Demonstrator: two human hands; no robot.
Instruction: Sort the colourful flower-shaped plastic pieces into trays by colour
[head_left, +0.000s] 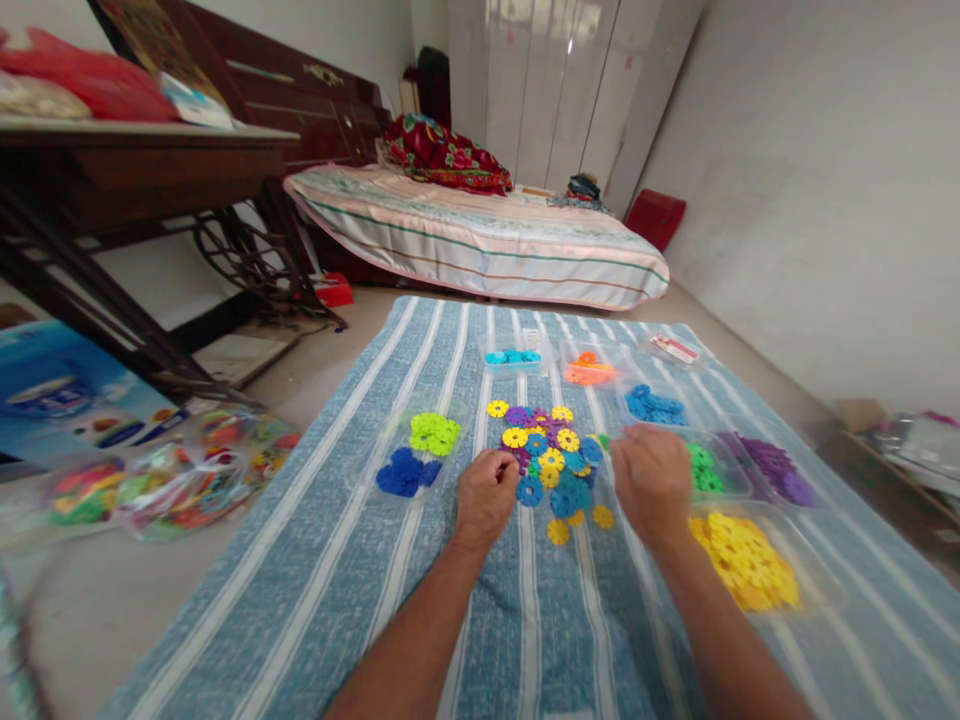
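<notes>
A mixed pile of notched plastic discs, yellow, blue, purple and a little green, lies on the striped cloth between my hands. At the pile's left edge, my left hand is closed with its fingers curled; whatever may be inside is hidden. My right hand, blurred, is closed to the right of the pile, and a small green disc shows at its fingertips. Beside that hand stand clear trays with green discs and yellow discs. Left of the pile, one clear tray holds lime discs and dark blue discs.
Farther back are trays of light blue discs, orange discs and blue discs. Purple discs sit at the right. Bags of colourful pieces lie on the floor left of the cloth-covered table. A bed stands behind.
</notes>
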